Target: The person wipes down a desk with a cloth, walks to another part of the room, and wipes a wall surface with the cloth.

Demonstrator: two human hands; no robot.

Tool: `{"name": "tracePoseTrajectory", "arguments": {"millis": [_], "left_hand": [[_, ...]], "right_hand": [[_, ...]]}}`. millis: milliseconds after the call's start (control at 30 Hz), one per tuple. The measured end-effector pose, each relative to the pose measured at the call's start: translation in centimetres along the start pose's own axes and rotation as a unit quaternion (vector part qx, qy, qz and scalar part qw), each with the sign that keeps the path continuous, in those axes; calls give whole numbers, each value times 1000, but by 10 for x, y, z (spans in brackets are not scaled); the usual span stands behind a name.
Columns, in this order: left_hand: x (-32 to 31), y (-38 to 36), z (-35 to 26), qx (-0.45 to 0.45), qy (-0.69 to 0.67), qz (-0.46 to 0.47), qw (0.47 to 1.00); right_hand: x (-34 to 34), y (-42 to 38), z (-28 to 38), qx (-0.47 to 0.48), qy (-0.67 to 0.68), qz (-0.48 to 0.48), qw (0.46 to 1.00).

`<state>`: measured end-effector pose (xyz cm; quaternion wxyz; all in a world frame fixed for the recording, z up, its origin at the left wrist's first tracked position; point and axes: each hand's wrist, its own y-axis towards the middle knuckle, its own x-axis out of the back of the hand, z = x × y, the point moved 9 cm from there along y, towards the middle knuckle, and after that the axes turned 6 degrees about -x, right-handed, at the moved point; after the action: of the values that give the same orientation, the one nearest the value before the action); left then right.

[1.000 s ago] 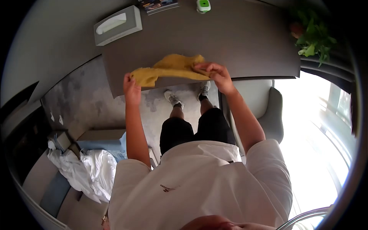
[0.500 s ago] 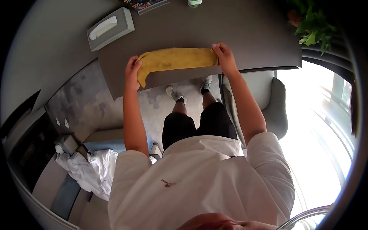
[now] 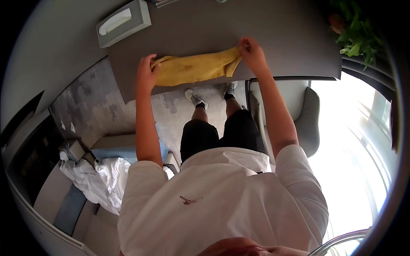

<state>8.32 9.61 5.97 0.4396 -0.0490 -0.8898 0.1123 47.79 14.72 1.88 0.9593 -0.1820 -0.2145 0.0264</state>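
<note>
A yellow cloth (image 3: 192, 69), folded into a long strip, stretches between my two hands over the front edge of the grey-brown table (image 3: 273, 51). My left hand (image 3: 147, 73) is closed on its left end, where the cloth bunches near the fingers. At the upper right corner, my right hand (image 3: 253, 55) pinches the cloth between thumb and fingers. A loose flap hangs down near the right end, and the lower edge sags past the table edge.
A grey tissue box (image 3: 128, 32) stands at the table's back left. A plant (image 3: 356, 36) is at the far right. Below the table's right side is a grey chair (image 3: 305, 123). White bedding (image 3: 96, 179) lies at lower left, by a bright window (image 3: 350, 149) opposite.
The cloth's smooth, tight strip has loosened, with a flap now hanging near its right end and its left tail no longer dangling. Both hands have moved up slightly.
</note>
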Motion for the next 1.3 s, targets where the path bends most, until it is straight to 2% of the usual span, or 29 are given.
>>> {"name": "tracePoseTrajectory", "arguments": {"millis": [67,100,200,267,300,400,500,600,867,967,1100,1200,1300], "left_hand": [[8,-3,-27,-118,107,-131,979],[8,-11,-46,-177,158,-194,952],[-28,-28,-73,-213,64,-186,957],[-69,-44,-78,-256,43,-131,957],[-85,-49,-78,-278,32,-104,954],[-103,-46,-61,-180,145,-81,970],[-106,-34,-37,-128,204,-93,966],[-101,-19,-38,-112,243,-112,957],[-100,50,-49,-136,267,-159,941],[-118,53,-71,-157,270,-121,942],[-170,23,-133,-232,284,-10,930],[-210,19,-191,-273,267,37,924],[-243,44,-244,-309,255,23,916]], "right_hand": [[5,-4,15,102,-155,-118,976],[3,-11,27,152,-230,-175,945],[-32,-46,48,226,-291,-137,919],[-84,-70,37,296,-245,27,923],[-93,-78,39,291,-252,30,922],[-113,-80,38,259,-312,36,913],[-114,-63,38,250,-342,-19,906],[-120,-48,42,238,-369,-38,898],[-108,14,52,246,-415,-54,874],[-84,16,40,201,-426,-71,879],[-19,-21,-6,148,-383,-79,908],[42,-36,-31,136,-374,-89,913],[91,-19,-54,116,-387,-120,907]]}}
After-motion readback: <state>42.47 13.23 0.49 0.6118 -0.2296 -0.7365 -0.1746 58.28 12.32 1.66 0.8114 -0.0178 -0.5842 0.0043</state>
